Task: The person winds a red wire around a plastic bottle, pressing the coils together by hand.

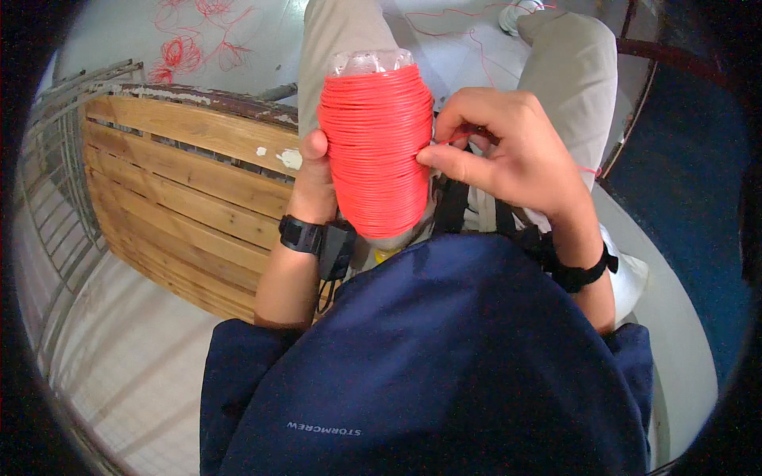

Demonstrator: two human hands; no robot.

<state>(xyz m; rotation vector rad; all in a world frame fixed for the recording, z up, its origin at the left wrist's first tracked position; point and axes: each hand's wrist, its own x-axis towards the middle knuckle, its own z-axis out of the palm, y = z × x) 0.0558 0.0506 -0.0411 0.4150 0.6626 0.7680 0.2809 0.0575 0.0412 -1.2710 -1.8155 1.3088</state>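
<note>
A clear plastic bottle [373, 151] is wound in tight rows of red cord, with its bare end at the top. My left hand [316, 174] grips it from the left side, thumb showing, other fingers hidden behind it. My right hand [508, 155] is at its right side, thumb against the windings and curled fingers closed on a strand of red cord [456, 139]. A loose length of cord [589, 170] shows beyond my right wrist. The bottle is held over my lap, between my legs in light trousers.
A slatted wooden bench [159, 198] stands at my left beside metal railings [59, 230]. Tangles of red cord [178, 54] lie on the pale floor beyond it. A white roll [516, 17] sits by my right foot area at the top. A dark blue surface [675, 198] is at the right.
</note>
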